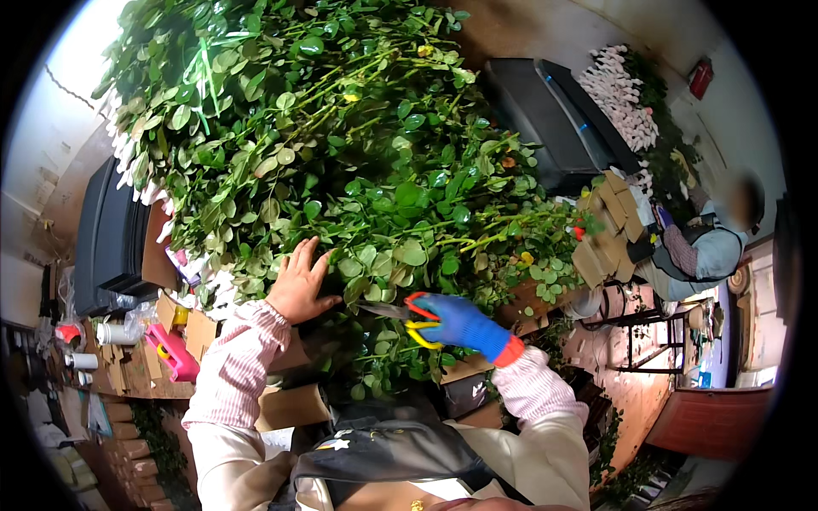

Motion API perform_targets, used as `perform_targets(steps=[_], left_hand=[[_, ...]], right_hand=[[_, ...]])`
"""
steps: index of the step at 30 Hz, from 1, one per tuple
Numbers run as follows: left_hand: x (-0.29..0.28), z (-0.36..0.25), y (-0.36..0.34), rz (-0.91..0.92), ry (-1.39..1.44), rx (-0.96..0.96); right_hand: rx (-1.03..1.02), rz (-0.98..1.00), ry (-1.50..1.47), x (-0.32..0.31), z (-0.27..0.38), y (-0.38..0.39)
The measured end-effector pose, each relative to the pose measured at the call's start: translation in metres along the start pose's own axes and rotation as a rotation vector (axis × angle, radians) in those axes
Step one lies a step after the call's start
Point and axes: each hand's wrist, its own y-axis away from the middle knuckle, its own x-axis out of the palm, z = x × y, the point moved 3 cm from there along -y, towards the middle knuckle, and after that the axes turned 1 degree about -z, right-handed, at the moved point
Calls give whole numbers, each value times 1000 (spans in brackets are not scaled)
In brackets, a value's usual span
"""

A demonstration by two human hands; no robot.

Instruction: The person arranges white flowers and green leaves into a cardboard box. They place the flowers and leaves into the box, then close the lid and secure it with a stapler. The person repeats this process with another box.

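A big heap of leafy green stems (375, 179), probably roses, covers the table in front of me. My left hand (300, 281) is bare and lies on the near edge of the leaves, fingers spread, thumb pointing right. In a blue knitted glove with a red cuff, my right hand (464, 324) grips pruning shears (422, 322) with one red and one yellow handle. The handles stand apart, and the metal blades point left toward my left thumb, among the leaves. Whether a stem lies between the blades is hidden by leaves.
Stacks of black panels stand left (111, 238) and back right (554, 119). A pink tape dispenser (173, 352) sits on the left table. Cardboard pieces (609, 226) lie right of the heap. A co-worker (703, 243) sits far right, near white-wrapped flower bunches (618, 94).
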Motion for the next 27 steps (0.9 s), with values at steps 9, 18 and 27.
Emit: perform_targets(steps=[9, 18, 27], left_hand=[[-78, -38, 144, -191, 338, 64], [21, -42, 240, -163, 183, -167], [98, -38, 264, -502, 61, 35]], right_hand=[[467, 522, 443, 129, -50, -160], [591, 524, 243, 90, -85, -143], [323, 253, 304, -61, 72, -34]])
